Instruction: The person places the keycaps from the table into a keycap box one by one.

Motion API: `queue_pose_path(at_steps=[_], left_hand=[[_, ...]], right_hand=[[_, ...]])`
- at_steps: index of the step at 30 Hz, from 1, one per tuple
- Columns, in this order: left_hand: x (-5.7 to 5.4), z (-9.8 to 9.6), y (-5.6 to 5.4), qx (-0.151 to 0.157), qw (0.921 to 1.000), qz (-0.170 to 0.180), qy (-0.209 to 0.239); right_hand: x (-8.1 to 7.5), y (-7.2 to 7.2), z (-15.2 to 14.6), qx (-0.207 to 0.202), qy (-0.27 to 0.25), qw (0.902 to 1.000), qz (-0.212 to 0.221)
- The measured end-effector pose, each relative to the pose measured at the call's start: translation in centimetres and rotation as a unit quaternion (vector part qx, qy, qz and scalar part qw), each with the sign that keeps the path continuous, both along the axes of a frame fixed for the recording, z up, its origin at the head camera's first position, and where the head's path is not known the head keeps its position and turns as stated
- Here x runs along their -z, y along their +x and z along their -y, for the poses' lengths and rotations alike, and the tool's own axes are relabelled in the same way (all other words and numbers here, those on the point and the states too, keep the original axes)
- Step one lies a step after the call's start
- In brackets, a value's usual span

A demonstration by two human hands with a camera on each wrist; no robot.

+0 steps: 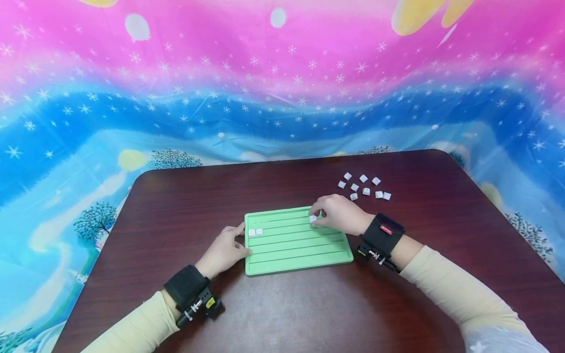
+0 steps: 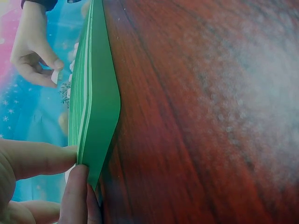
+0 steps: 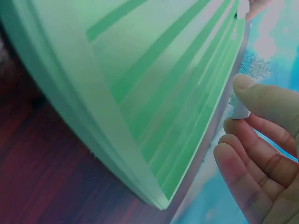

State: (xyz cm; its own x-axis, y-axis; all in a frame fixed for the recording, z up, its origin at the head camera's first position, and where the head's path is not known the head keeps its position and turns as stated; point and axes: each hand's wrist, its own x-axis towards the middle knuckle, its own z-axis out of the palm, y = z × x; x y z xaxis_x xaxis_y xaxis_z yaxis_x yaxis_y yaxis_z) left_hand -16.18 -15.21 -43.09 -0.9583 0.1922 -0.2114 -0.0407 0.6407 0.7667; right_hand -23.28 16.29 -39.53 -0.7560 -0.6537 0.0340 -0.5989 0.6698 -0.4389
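Observation:
A pale green tray (image 1: 300,247) with raised parallel ridges lies on the table. My left hand (image 1: 224,251) holds its left edge, thumb on the rim near the front corner. In the left wrist view, the fingertips (image 2: 80,173) meet at the tray's corner. Two white keycaps (image 1: 255,232) sit side by side in a row near the tray's left end. Over the back right part of the tray, my right hand (image 1: 342,214) pinches another white keycap (image 3: 239,109) between thumb and fingertips. The right wrist view shows that keycap held above the ridged surface.
Several loose white keycaps (image 1: 366,191) are scattered on the dark wooden table (image 1: 198,196), behind and right of the tray. A patterned pink and blue cloth (image 1: 247,98) hangs beyond the table's back edge. Each wrist wears a black strap (image 1: 383,234) with a small camera mount.

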Motion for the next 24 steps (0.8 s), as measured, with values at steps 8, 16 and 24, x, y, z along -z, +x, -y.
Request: queue_pose_path(at_steps=[8, 16, 24], left_hand=[[0.0, 0.0, -0.1, 0.0, 1.0, 0.005, 0.002], [0.1, 0.1, 0.0, 0.0, 1.0, 0.003, 0.003], [-0.1, 0.0, 0.1, 0.001, 1.0, 0.007, 0.006]], right_hand=[[0.3, 0.0, 1.4, -0.009, 0.009, 0.9999, -0.002], [0.4, -0.1, 2.7, -0.026, 0.011, 0.9996, -0.007], [0.4, -0.1, 4.3, -0.038, 0.019, 0.9991, -0.009]])
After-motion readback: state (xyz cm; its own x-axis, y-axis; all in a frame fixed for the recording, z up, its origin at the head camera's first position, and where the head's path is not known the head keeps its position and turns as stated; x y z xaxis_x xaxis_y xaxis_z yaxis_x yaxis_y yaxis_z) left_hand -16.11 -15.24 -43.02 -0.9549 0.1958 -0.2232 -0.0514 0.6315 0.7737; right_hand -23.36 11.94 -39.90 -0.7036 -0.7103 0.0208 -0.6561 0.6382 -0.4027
